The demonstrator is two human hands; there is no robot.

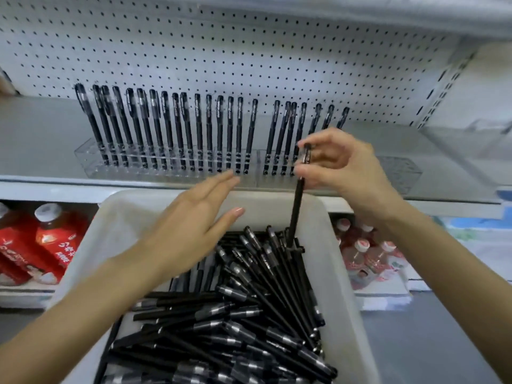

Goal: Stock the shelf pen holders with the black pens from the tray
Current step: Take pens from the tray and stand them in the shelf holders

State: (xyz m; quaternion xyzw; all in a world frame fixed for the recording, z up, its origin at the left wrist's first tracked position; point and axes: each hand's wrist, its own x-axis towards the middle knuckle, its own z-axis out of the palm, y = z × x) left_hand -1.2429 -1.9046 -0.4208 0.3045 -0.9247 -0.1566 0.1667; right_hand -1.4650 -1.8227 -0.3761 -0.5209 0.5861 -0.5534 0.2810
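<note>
A white tray [116, 217] in front of me holds a heap of several black pens [238, 314]. On the shelf stand clear pen holders [86, 159] with a row of several black pens [177, 128] upright in them. My right hand [340, 164] pinches one black pen [297, 200] by its cap end; the pen hangs almost upright above the tray, in front of the right part of the row. My left hand [191, 225] hovers flat over the tray's far left side, fingers straight, holding nothing.
White pegboard [249, 51] backs the shelf. The grey shelf board [38, 128] extends left and right of the holders. Below on the left are red bottles [41, 245]; below on the right are pink-capped bottles [368, 253]. Another clear holder [399, 170] sits at right.
</note>
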